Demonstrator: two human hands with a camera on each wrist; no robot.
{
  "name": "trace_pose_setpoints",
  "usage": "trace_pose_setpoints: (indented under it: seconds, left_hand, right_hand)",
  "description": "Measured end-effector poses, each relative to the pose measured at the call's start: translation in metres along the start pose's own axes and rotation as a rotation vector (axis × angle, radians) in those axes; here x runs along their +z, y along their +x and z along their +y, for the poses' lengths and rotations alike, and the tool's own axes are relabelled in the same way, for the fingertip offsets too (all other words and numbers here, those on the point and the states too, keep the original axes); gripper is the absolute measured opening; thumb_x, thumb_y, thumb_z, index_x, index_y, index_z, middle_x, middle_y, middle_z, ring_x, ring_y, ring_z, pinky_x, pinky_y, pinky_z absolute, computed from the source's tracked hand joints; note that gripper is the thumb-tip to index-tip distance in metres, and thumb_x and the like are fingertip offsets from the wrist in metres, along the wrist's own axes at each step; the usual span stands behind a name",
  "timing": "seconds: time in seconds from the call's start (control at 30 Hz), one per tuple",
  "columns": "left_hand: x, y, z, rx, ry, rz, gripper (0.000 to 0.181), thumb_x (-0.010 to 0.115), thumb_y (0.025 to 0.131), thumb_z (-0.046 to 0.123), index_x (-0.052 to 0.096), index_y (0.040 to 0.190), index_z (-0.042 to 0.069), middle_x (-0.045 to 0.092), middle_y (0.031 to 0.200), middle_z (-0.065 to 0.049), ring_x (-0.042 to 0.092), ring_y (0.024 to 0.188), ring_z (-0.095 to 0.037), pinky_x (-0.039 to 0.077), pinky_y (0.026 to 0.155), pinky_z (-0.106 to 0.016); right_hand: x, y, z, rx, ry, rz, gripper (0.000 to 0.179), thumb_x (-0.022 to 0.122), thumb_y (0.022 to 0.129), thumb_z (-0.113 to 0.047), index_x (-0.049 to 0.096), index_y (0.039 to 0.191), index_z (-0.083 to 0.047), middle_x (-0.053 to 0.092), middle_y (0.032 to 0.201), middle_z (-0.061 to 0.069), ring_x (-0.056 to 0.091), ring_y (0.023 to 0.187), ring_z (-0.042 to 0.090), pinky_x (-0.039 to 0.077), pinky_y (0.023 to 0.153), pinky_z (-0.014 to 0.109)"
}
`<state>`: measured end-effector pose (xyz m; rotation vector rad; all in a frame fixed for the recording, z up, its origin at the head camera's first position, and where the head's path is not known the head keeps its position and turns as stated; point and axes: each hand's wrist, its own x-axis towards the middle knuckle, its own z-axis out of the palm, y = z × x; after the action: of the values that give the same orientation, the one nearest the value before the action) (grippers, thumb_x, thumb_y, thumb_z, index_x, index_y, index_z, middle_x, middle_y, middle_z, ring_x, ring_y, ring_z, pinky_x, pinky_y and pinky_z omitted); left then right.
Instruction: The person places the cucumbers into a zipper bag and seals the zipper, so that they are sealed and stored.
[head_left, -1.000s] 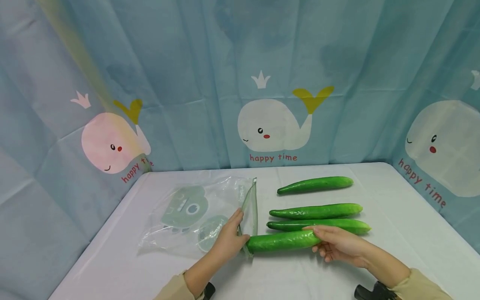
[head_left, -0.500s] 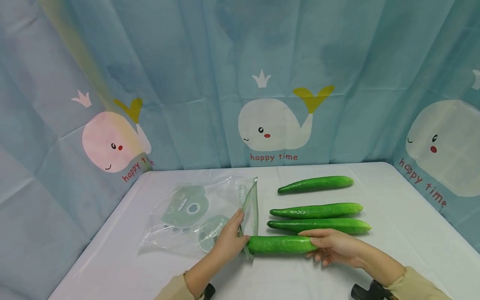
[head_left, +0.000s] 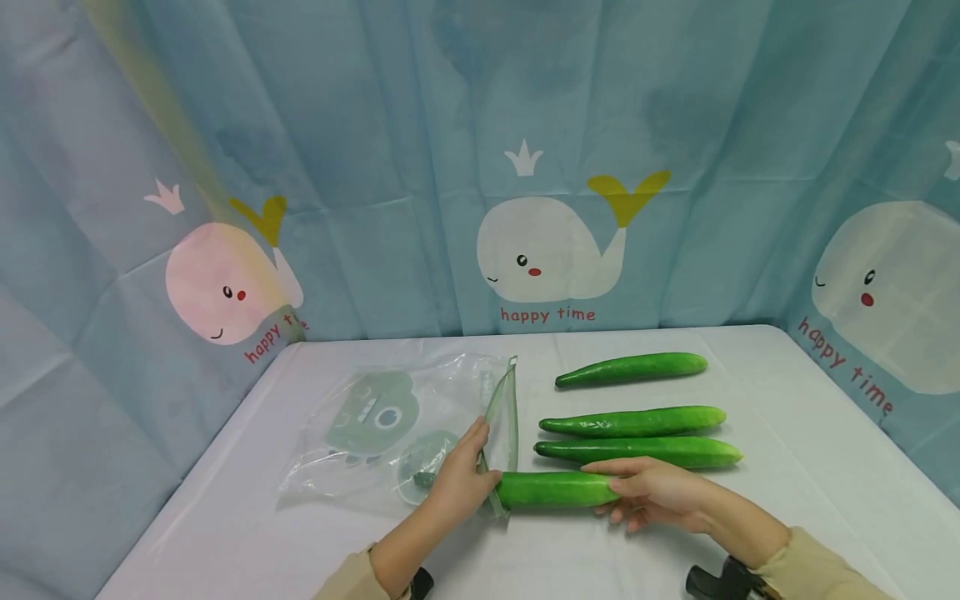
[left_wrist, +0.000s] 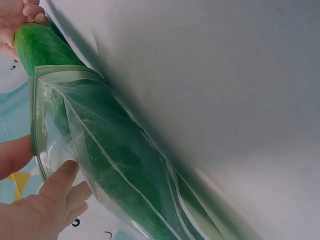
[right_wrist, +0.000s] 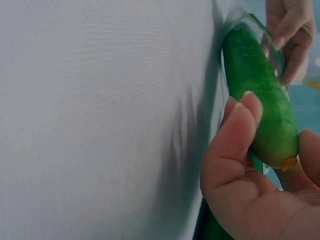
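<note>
A clear zip bag (head_left: 375, 492) with green printed shapes lies at the left of the table, its green-edged mouth facing right. My left hand (head_left: 459, 475) pinches the bag's near edge at the mouth, thumb on one side and fingers on the other in the left wrist view. A cucumber (head_left: 551, 489) passes through the mouth, its dark tip showing inside the bag past my left hand. My right hand (head_left: 660, 492) holds the cucumber's pale end between thumb and fingers, as the right wrist view shows the end cupped there (right_wrist: 272, 125).
Behind the held cucumber lie three more: one cucumber (head_left: 637, 451) close by, a second cucumber (head_left: 633, 422) just beyond it, and a third cucumber (head_left: 633, 369) farther back. The white table (head_left: 810, 425) ends at a blue curtain (head_left: 405, 250) printed with whales.
My right hand has moved left, pushing the cucumber deeper into the bag, and its dark tip now shows inside. My left hand has stayed at the bag's mouth.
</note>
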<state>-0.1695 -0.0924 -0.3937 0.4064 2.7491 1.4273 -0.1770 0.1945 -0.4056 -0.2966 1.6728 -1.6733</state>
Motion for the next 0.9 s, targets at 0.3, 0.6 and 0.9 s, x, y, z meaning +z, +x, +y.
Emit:
trace_pose_setpoints:
  seconds: [0.3, 0.6, 0.9]
  left_hand:
    - [0.002, -0.003, 0.003, 0.018, -0.005, 0.009, 0.066, 0.067, 0.08, -0.01, 0.036, 0.137, -0.021, 0.026, 0.15, -0.034, 0.039, 0.129, -0.05, 0.038, 0.104, -0.055]
    - [0.002, -0.004, 0.007, 0.016, -0.013, 0.021, 0.067, 0.068, 0.079, -0.009, 0.036, 0.137, -0.021, 0.026, 0.151, -0.033, 0.04, 0.128, -0.05, 0.04, 0.103, -0.054]
    - [0.004, -0.005, 0.005, 0.015, -0.026, 0.015, 0.068, 0.068, 0.079, -0.009, 0.035, 0.138, -0.02, 0.024, 0.152, -0.032, 0.043, 0.126, -0.05, 0.041, 0.102, -0.054]
  right_hand:
    - [0.006, 0.005, -0.001, -0.007, 0.002, -0.003, 0.05, 0.047, 0.101, -0.013, 0.035, 0.147, 0.004, 0.067, 0.106, 0.018, 0.066, 0.085, 0.019, 0.055, 0.069, 0.029]
    - [0.01, 0.009, -0.002, 0.006, 0.0, -0.003, 0.05, 0.046, 0.101, -0.012, 0.035, 0.147, 0.004, 0.067, 0.106, 0.018, 0.066, 0.085, 0.019, 0.055, 0.067, 0.029]
    - [0.014, 0.012, -0.001, 0.023, 0.007, 0.009, 0.048, 0.046, 0.101, -0.011, 0.037, 0.147, 0.003, 0.067, 0.107, 0.019, 0.066, 0.086, 0.02, 0.055, 0.068, 0.03]
